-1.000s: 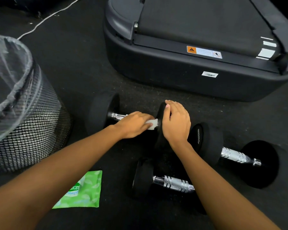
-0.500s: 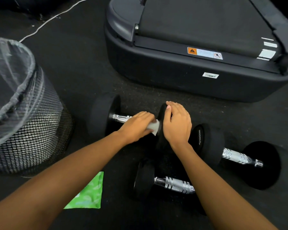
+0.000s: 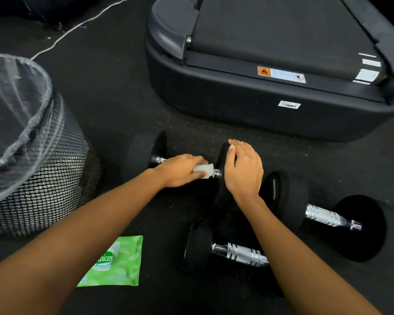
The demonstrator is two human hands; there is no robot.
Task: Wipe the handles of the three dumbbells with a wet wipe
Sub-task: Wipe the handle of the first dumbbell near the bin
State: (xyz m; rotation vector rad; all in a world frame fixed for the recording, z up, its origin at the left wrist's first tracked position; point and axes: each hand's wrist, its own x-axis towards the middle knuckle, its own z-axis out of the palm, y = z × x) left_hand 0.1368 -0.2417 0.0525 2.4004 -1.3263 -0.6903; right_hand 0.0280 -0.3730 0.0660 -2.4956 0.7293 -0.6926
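Note:
Three black dumbbells with chrome handles lie on the dark floor. My left hand (image 3: 180, 170) grips a white wet wipe (image 3: 204, 171) wrapped round the handle of the far dumbbell (image 3: 143, 153). My right hand (image 3: 242, 168) curls over that dumbbell's right weight head and holds it. A second dumbbell (image 3: 325, 215) lies to the right, its handle bare. The third dumbbell (image 3: 237, 253) lies nearest me, partly hidden under my right forearm.
A black mesh bin (image 3: 39, 169) with a clear liner stands at the left. A green wet wipe pack (image 3: 114, 262) lies on the floor under my left forearm. The dark base of a treadmill (image 3: 271, 105) fills the far right. A white cable (image 3: 77, 26) runs at top left.
My left hand with the wipe has slid a little along the far dumbbell's handle, and a short bit of chrome now shows by the right head. My right hand has stayed on the weight head.

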